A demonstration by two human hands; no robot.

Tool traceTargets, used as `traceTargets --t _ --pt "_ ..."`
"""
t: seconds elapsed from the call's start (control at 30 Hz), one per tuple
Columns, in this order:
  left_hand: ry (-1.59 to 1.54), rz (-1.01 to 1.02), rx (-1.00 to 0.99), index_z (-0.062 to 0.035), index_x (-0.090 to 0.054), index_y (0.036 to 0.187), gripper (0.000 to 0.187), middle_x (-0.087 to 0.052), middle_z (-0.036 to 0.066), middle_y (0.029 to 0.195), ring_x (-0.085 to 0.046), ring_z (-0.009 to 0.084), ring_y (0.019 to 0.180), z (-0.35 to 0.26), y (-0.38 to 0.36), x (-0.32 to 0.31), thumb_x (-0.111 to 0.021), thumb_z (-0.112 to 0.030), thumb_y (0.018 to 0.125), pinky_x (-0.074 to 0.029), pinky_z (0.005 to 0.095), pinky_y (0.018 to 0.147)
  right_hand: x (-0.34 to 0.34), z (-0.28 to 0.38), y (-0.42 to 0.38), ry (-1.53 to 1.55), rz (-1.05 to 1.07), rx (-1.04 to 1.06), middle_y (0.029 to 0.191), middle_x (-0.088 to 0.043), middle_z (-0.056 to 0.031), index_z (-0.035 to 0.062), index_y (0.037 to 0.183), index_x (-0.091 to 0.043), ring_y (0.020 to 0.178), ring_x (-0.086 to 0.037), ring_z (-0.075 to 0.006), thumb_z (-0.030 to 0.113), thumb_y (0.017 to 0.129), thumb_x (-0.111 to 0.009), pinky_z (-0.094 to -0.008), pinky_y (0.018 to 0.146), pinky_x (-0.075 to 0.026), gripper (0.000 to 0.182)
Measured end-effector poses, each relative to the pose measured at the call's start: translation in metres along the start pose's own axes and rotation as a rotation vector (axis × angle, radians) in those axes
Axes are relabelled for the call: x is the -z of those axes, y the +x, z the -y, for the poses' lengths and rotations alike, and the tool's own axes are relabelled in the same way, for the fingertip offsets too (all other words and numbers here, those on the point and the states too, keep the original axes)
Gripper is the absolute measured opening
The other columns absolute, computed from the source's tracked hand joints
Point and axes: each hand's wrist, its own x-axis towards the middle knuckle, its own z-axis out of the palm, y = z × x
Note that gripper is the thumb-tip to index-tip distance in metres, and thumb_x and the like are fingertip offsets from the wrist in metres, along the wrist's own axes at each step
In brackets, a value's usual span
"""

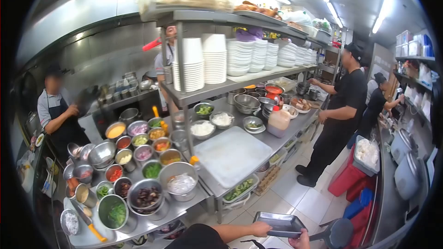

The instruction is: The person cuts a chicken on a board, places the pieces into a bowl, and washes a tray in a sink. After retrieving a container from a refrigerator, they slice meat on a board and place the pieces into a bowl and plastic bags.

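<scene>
Rect. metal pan point(279, 224), dk grey, shiny, raised sides; open face up, exact tilt unclear. Held mid-air above tiled floor point(285, 189), btwn L hand point(261, 228) at one end, R hand point(301, 240) near opp. end.

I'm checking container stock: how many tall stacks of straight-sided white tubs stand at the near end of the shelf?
2: the left stack is by the shelf post, the right stack beside it. Others could be hidden behind.

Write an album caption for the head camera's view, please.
Left hand and right hand hold a rectangular metal pan, with a white cutting board and stacked white bowls beyond.
</scene>
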Motion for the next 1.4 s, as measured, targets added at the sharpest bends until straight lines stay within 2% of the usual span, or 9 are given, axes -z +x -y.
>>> traceTargets --t 0.1,0.13,0.23,0.43,0.7,0.87,0.97,1.07,1.4 --pt "0.022 -0.035 -0.016 -0.0047 -0.067 0.092 0.024 -0.068 0.021 0.085 -0.067 0.0405 0.082 0.005 0.092 -0.006 -0.062 -0.017 0.073 -0.054 0.0519 0.072 0.039 0.032 0.052 -0.217 -0.163 -0.159 0.118 -0.049 -0.0095 0.0214 0.131 -0.044 0.112 -0.051 -0.0348 0.067 0.075 -0.067 -0.0542 0.097 -0.042 0.076" --pt "-0.009 0.0 0.012 -0.0043 -0.067 0.091 0.023 -0.068 0.02 0.084 -0.067 0.04 0.081 -0.01 0.117 0.011 -0.061 -0.017 0.073 -0.054 0.0517 0.072 0.033 0.04 0.071 -0.2 -0.182 -0.294 0.139 -0.043 -0.0103 0.0235 0.142 -0.041 0.122 -0.044 -0.0362 0.066 0.082 -0.061 -0.0554 0.103 -0.035 0.076" --pt "0.009 0.14 0.127 -0.0054 -0.069 0.09 0.021 -0.07 0.019 0.095 -0.068 0.0368 0.092 -0.046 0.175 0.038 -0.064 -0.022 0.078 -0.055 0.0493 0.077 0.006 0.061 0.103 -0.07 -0.035 -0.381 0.117 -0.056 -0.0205 -0.0027 0.13 -0.045 0.112 -0.056 -0.0338 0.052 0.092 -0.056 -0.0517 0.099 -0.044 0.068" --pt "-0.134 0.046 0.169 -0.0055 -0.064 0.101 0.035 -0.067 0.021 0.105 -0.064 0.0392 0.098 -0.036 0.243 0.056 -0.066 -0.035 0.082 -0.051 0.0481 0.086 -0.015 0.134 0.165 -0.235 -0.367 -0.257 0.101 -0.06 -0.0227 -0.0069 0.115 -0.046 0.085 -0.066 -0.0377 0.011 0.09 -0.05 -0.055 0.075 -0.057 0.031" --pt "-0.569 0.004 0.695 -0.0027 -0.062 0.12 0.054 -0.064 0.022 0.119 -0.06 0.0373 0.112 0.086 0.26 0.073 -0.061 -0.046 0.088 -0.047 0.0419 0.097 0.013 0.217 0.295 -0.358 -0.467 -0.181 0.103 -0.063 -0.0169 -0.0042 0.12 -0.049 0.09 -0.067 -0.0334 0.012 0.092 -0.054 -0.0518 0.077 -0.057 0.033" --pt "-0.12 0.195 0.332 -0.0009 -0.064 0.117 0.051 -0.064 0.02 0.118 -0.061 0.0347 0.109 0.236 0.297 -0.024 -0.058 -0.042 0.089 -0.048 0.0434 0.093 0.045 0.268 0.368 -0.718 -0.615 0.022 0.106 -0.064 -0.0217 -0.0054 0.121 -0.047 0.093 -0.065 -0.0351 0.015 0.088 -0.059 -0.0447 0.083 -0.053 0.041" --pt "0.03 0.475 0.222 0.0 -0.063 0.119 0.051 -0.064 0.021 0.118 -0.06 0.0353 0.109 0.245 0.38 0.028 -0.056 -0.042 0.09 -0.048 0.0445 0.093 0.038 0.324 0.421 -0.953 -0.69 0.104 0.109 -0.063 -0.0263 -0.0049 0.123 -0.046 0.102 -0.063 -0.0393 0.018 0.087 -0.06 -0.0418 0.09 -0.049 0.045" --pt "-0.285 0.227 0.473 -0.0066 -0.065 0.108 0.029 -0.063 0.019 0.118 -0.057 0.0347 0.115 0.263 0.431 0.036 -0.05 -0.026 0.092 -0.045 0.0439 0.097 0.021 0.357 0.469 -1.122 -0.696 0.095 0.114 -0.062 -0.0297 -0.0037 0.126 -0.044 0.109 -0.06 -0.0426 0.019 0.087 -0.059 -0.0435 0.094 -0.047 0.048" --pt "-0.254 0.343 0.938 -0.0034 -0.065 0.114 0.05 -0.063 0.022 0.119 -0.058 0.0362 0.115 0.269 0.48 0.091 -0.054 -0.047 0.092 -0.045 0.0431 0.099 0.046 0.423 0.73 -1.104 -0.446 0.144 0.11 -0.064 -0.0306 0.0 0.139 -0.037 0.105 -0.061 -0.0459 0.013 0.085 -0.056 -0.0491 0.092 -0.048 0.058"
